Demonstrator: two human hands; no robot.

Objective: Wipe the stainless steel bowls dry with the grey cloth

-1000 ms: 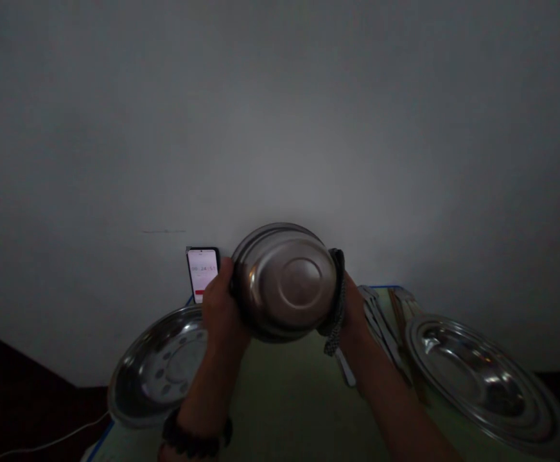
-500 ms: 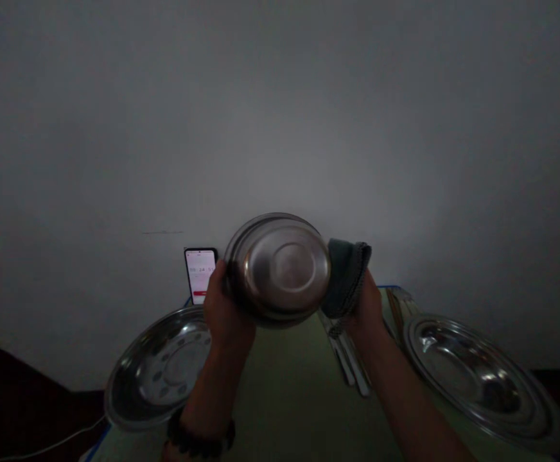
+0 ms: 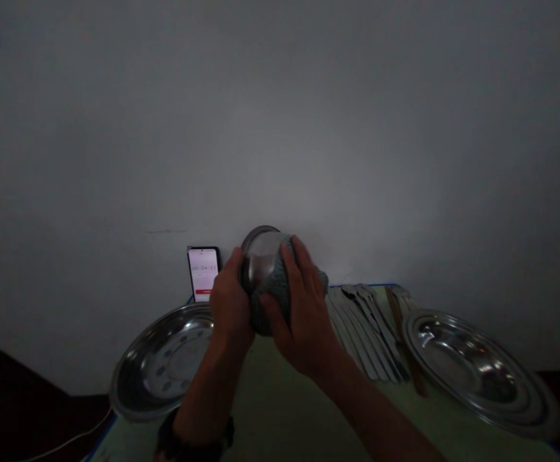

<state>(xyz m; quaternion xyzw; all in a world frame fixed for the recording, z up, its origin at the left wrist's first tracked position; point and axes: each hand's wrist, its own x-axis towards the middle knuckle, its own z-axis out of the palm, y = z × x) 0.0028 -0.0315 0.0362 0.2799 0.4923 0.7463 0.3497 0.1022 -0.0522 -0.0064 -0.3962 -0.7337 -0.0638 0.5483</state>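
1. Over the pale green table (image 3: 289,410), the left hand (image 3: 232,307) clasps a shiny, round metal bowl (image 3: 261,264) by its side.
2. The right hand (image 3: 309,324) presses a grey-green cloth (image 3: 279,282) against it.
3. Should fabric slip on smooth metal, the bowl might drop tableward.

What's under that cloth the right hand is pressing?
Under the cloth is a metal bowl; its shiny side and part of its rim show at the left. The rest is covered by cloth and right hand.
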